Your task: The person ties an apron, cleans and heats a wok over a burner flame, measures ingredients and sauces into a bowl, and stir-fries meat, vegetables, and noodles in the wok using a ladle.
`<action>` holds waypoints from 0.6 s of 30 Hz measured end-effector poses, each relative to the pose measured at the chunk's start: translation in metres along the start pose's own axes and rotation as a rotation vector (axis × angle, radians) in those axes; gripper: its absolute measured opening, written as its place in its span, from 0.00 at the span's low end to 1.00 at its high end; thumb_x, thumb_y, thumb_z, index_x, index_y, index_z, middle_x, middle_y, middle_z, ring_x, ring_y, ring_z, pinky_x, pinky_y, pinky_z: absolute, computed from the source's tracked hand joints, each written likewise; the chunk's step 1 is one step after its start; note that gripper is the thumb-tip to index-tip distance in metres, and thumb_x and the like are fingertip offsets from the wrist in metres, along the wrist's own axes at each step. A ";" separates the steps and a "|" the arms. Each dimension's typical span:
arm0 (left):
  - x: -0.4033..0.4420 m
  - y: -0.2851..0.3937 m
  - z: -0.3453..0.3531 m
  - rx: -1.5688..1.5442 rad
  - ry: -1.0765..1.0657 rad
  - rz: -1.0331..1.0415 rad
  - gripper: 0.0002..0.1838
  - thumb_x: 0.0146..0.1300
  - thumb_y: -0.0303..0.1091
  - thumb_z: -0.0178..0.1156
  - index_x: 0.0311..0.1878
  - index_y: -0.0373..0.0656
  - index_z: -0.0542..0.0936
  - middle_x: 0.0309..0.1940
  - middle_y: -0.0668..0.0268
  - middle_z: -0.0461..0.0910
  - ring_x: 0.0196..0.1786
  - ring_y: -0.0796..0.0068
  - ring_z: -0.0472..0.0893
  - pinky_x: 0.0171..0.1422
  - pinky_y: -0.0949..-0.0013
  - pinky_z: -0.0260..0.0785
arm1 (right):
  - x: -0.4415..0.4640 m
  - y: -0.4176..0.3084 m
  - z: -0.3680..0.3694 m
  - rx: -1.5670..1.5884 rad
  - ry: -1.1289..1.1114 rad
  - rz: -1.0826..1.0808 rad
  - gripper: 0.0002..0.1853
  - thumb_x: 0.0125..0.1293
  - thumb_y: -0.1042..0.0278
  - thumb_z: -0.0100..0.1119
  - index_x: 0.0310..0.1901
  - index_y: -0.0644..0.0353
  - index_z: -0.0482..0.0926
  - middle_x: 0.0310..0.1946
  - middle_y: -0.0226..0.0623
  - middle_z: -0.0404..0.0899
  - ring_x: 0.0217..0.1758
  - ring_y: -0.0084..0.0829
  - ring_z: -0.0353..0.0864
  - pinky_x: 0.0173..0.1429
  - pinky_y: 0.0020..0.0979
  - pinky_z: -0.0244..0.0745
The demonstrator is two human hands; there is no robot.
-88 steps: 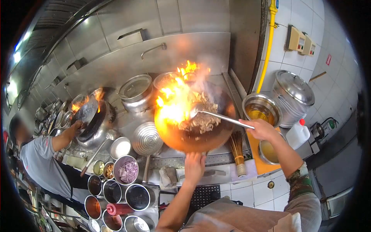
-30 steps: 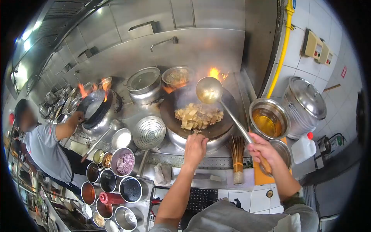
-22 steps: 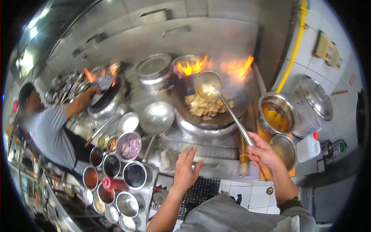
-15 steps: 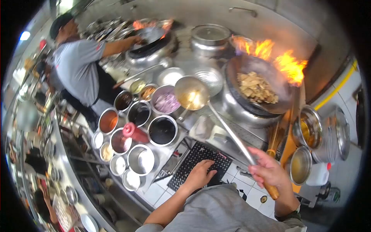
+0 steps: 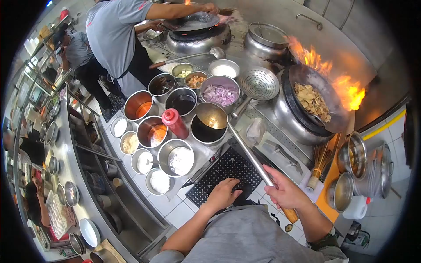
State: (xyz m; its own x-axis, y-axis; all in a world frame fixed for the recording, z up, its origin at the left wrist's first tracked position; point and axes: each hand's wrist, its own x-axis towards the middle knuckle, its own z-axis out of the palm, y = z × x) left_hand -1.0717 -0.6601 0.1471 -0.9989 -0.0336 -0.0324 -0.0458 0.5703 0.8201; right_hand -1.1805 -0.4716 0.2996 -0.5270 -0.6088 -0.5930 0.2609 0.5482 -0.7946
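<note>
My right hand (image 5: 284, 188) grips the wooden end of a long-handled ladle (image 5: 212, 116). The ladle's bowl hangs over a pot of dark liquid (image 5: 207, 133), beside a red squeeze bottle (image 5: 176, 124). Low in front of my body, my left hand (image 5: 224, 193) is empty, its fingers spread above the dark floor mat (image 5: 232, 168). Browned slices of food (image 5: 311, 101) lie in the wok (image 5: 335, 111) on the right burner, with flames behind its far rim. Chopped purple onion (image 5: 219, 94) fills a pot near the ladle.
A perforated strainer (image 5: 259, 83) rests left of the wok. A bamboo brush (image 5: 320, 165) and metal bowls (image 5: 340, 191) stand at the right. A co-worker (image 5: 118, 39) handles another wok (image 5: 193, 23) at the upper left. More people stand farther left, beyond a steel counter (image 5: 83, 175).
The view has swung left toward the pots. The ladle has moved from above the wok to the pots. My left hand has left the wok's rim and come back toward my body.
</note>
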 end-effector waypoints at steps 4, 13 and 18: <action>-0.002 -0.002 0.003 0.004 -0.005 0.014 0.23 0.64 0.39 0.63 0.57 0.35 0.77 0.53 0.52 0.78 0.56 0.51 0.77 0.61 0.59 0.70 | -0.001 -0.002 0.002 0.041 -0.005 0.013 0.36 0.69 0.80 0.49 0.76 0.54 0.48 0.26 0.29 0.67 0.17 0.17 0.66 0.18 0.23 0.67; 0.008 -0.002 0.008 0.021 -0.029 0.035 0.23 0.64 0.39 0.63 0.56 0.34 0.77 0.52 0.51 0.78 0.55 0.51 0.78 0.60 0.59 0.70 | -0.002 0.014 -0.016 0.287 -0.098 -0.002 0.35 0.68 0.77 0.51 0.75 0.56 0.50 0.28 0.31 0.69 0.20 0.19 0.68 0.20 0.25 0.69; 0.023 0.010 0.002 -0.004 -0.068 0.008 0.22 0.64 0.38 0.62 0.56 0.34 0.76 0.50 0.50 0.78 0.54 0.50 0.78 0.59 0.60 0.70 | -0.018 0.023 -0.050 0.795 -0.246 -0.035 0.35 0.68 0.76 0.51 0.75 0.55 0.51 0.30 0.32 0.69 0.19 0.16 0.64 0.18 0.22 0.66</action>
State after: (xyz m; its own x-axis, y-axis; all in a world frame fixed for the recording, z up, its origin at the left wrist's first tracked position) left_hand -1.0955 -0.6539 0.1534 -0.9976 0.0264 -0.0644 -0.0380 0.5674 0.8226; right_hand -1.2059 -0.4193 0.2985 -0.3777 -0.7762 -0.5049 0.7896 0.0147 -0.6134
